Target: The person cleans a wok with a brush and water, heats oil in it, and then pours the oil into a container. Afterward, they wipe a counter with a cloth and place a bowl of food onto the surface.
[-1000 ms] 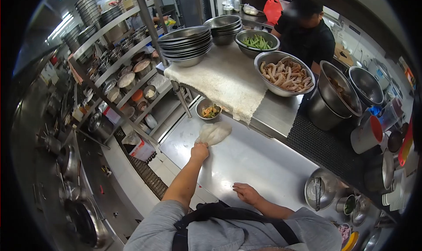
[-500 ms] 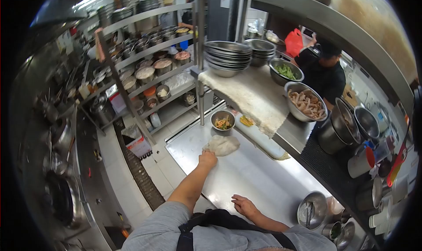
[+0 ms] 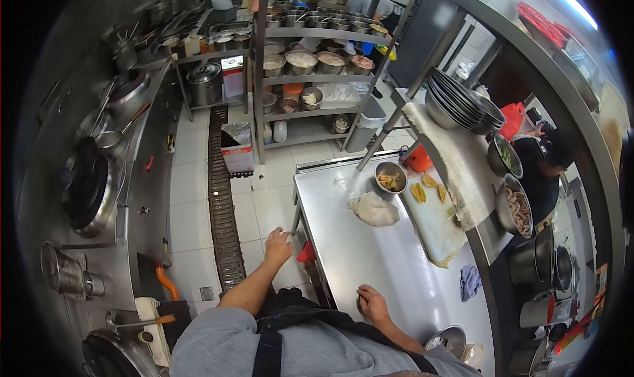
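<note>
My left hand [image 3: 279, 246] is off the table's left edge, over the floor, its fingers partly spread and nothing seen in it. My right hand [image 3: 374, 302] is low over the near part of the steel table [image 3: 337, 251], fingers curled in, with no object visible in it. Farther up the table lies a crumpled off-white cloth-like piece [image 3: 374, 209], apart from both hands. Behind it stands a steel bowl [image 3: 391, 177] of orange and yellow food pieces. Yellow cut pieces [image 3: 418, 192] rest on a white cutting board [image 3: 432, 231] to the right.
A bluish cloth [image 3: 469, 282] and a steel bowl [image 3: 446, 341] are at the table's right. Stacked bowls [image 3: 456, 101] stand on the overhead shelf. A person in black [image 3: 545, 172] is beyond it. Food-pot racks [image 3: 310, 76] stand ahead; woks [image 3: 89, 185] line the left.
My left hand has let go of the off-white piece and drawn back left past the table edge. The right hand's fingers have curled. My view has swung left.
</note>
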`<action>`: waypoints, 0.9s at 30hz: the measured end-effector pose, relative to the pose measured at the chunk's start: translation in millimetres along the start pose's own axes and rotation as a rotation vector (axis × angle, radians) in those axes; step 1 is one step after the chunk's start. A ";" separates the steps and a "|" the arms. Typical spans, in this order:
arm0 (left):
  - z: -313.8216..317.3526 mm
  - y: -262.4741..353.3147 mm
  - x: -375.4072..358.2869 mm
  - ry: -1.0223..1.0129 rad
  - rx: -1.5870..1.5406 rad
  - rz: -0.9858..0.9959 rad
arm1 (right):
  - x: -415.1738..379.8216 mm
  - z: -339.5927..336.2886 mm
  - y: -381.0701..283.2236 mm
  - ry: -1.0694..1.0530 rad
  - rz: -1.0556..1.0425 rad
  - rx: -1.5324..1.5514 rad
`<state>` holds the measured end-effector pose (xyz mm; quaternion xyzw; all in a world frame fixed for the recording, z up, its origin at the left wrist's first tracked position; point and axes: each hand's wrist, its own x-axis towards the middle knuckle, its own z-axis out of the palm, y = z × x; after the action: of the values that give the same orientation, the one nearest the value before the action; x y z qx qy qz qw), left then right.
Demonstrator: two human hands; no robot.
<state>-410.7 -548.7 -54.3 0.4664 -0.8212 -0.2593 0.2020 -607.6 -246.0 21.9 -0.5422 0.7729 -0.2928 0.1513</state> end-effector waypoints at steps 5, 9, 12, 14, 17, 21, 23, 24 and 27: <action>11.8 -112.9 -55.6 -0.684 0.248 -0.335 | 7.2 -2.7 -5.3 -0.045 -0.014 -0.047; 50.6 -190.3 -135.0 -0.993 0.462 -0.234 | 6.8 -0.8 -6.2 -0.047 -0.005 -0.070; 88.1 -240.6 -186.1 -0.972 0.275 -0.370 | 7.3 -0.1 -6.0 -0.047 -0.011 -0.093; 83.5 -240.3 -202.3 -0.945 0.268 -0.252 | 7.6 0.1 -4.5 -0.054 -0.016 -0.104; 89.6 -244.1 -198.9 -1.104 0.327 -0.372 | 7.7 0.6 -2.9 -0.064 -0.006 -0.088; 98.6 -250.1 -177.3 -0.942 0.241 -0.367 | 9.9 0.4 -0.5 -0.100 0.003 -0.101; 47.1 -193.0 -138.1 -0.905 0.343 -0.441 | 10.3 -0.5 -1.3 -0.105 0.015 -0.097; 44.9 -190.1 -127.4 -0.906 0.344 -0.438 | 10.8 -2.1 -3.3 -0.112 0.005 -0.103; 43.9 -181.7 -106.0 -0.857 0.382 -0.341 | 9.5 -3.0 -4.8 -0.122 -0.002 -0.115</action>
<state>-264.5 -524.1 -209.9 0.4745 -0.7751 -0.3021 -0.2878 -609.0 -255.0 28.0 -0.5678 0.7771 -0.2145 0.1664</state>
